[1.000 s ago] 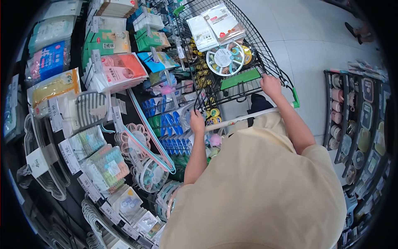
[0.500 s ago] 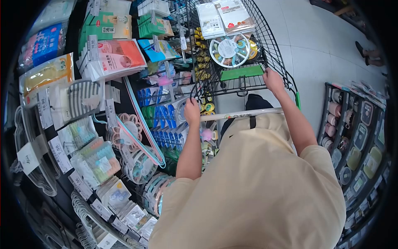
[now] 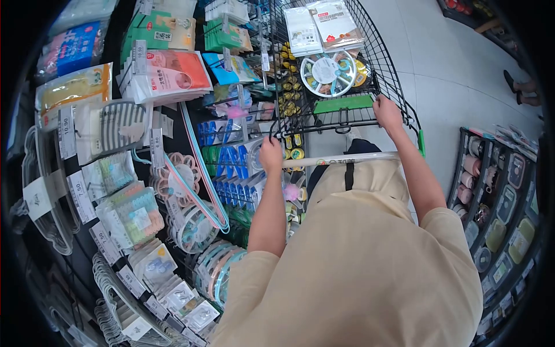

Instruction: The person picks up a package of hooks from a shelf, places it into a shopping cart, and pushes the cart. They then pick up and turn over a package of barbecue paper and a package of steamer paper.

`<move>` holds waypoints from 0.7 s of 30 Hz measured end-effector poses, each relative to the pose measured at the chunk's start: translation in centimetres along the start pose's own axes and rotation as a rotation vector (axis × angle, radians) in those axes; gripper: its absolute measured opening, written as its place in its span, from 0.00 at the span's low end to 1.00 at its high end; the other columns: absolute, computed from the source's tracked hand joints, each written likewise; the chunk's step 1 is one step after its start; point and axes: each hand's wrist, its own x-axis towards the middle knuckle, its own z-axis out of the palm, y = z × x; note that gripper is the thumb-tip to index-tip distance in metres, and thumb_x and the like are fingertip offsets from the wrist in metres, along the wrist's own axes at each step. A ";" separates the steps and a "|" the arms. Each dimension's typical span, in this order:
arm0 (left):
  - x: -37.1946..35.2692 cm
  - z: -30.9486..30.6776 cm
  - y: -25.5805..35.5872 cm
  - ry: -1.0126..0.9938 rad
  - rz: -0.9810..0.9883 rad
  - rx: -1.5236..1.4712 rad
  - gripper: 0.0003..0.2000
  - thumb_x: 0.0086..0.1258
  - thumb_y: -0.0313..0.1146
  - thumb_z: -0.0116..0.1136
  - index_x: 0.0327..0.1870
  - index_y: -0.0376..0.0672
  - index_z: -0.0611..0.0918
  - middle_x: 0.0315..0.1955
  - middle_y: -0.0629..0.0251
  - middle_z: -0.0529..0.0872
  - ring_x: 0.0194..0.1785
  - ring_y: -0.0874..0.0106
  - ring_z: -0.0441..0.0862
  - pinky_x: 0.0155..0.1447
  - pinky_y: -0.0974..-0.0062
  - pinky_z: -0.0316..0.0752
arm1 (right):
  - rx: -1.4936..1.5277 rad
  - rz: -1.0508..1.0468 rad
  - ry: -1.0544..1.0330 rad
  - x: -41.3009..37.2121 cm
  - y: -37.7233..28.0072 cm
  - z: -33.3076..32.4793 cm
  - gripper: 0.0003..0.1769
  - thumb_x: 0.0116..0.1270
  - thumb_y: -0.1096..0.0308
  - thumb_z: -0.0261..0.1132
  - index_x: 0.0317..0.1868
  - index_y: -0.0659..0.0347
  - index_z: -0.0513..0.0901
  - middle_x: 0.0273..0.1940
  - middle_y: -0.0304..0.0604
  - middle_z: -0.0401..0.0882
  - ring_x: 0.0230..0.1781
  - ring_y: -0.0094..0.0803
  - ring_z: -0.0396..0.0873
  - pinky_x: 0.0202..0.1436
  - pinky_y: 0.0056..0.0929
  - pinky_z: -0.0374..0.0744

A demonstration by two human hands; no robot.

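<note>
From the head camera, I see a person in a beige shirt (image 3: 358, 260) with both arms stretched forward to a black wire shopping cart (image 3: 386, 61), which stands just ahead of them, beside the packed display on their left. The left hand (image 3: 270, 155) is curled closed around the cart's near left corner; the right hand (image 3: 388, 112) has its fingers folded over the near rim, close to the right end of a green panel (image 3: 345, 104). The pale handle bar (image 3: 341, 159) runs between the forearms, by the person's waist. Inside the cart, a round clear case (image 3: 328, 75) of divided compartments lies near two white packets (image 3: 338, 24), with something yellow (image 3: 361, 74) just to its right. Along the left hang orange packets (image 3: 179, 72), hangers (image 3: 47, 202) and price tags; over on the right, a rack of containers (image 3: 504, 214) rises from the pale floor (image 3: 433, 52).
</note>
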 end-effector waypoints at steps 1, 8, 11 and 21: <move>-0.1 -0.1 0.1 0.003 -0.005 0.012 0.15 0.72 0.42 0.48 0.43 0.41 0.82 0.34 0.46 0.87 0.40 0.43 0.83 0.45 0.47 0.76 | -0.002 -0.004 0.001 0.0 0.0 -0.1 0.17 0.68 0.59 0.55 0.49 0.60 0.82 0.40 0.57 0.85 0.42 0.54 0.84 0.47 0.51 0.81; -1.3 0.3 -0.6 0.015 -0.005 -0.028 0.13 0.71 0.41 0.49 0.43 0.43 0.82 0.35 0.47 0.87 0.41 0.45 0.83 0.45 0.48 0.76 | -0.013 -0.037 -0.007 -0.2 0.5 -0.1 0.17 0.67 0.60 0.55 0.48 0.60 0.82 0.39 0.57 0.85 0.41 0.54 0.84 0.47 0.50 0.81; -2.0 0.1 -0.7 0.022 -0.003 -0.039 0.13 0.71 0.40 0.49 0.44 0.43 0.83 0.36 0.48 0.87 0.42 0.46 0.84 0.46 0.49 0.76 | -0.025 -0.037 -0.014 -0.6 0.5 -0.2 0.17 0.67 0.60 0.55 0.48 0.60 0.82 0.39 0.56 0.85 0.42 0.53 0.84 0.48 0.50 0.81; -3.6 -0.2 -1.4 0.001 -0.047 -0.173 0.15 0.69 0.40 0.52 0.49 0.43 0.82 0.37 0.45 0.87 0.44 0.43 0.83 0.48 0.50 0.75 | -0.031 -0.044 -0.007 -0.2 1.4 0.4 0.17 0.66 0.59 0.56 0.48 0.59 0.82 0.41 0.56 0.85 0.44 0.53 0.83 0.49 0.48 0.80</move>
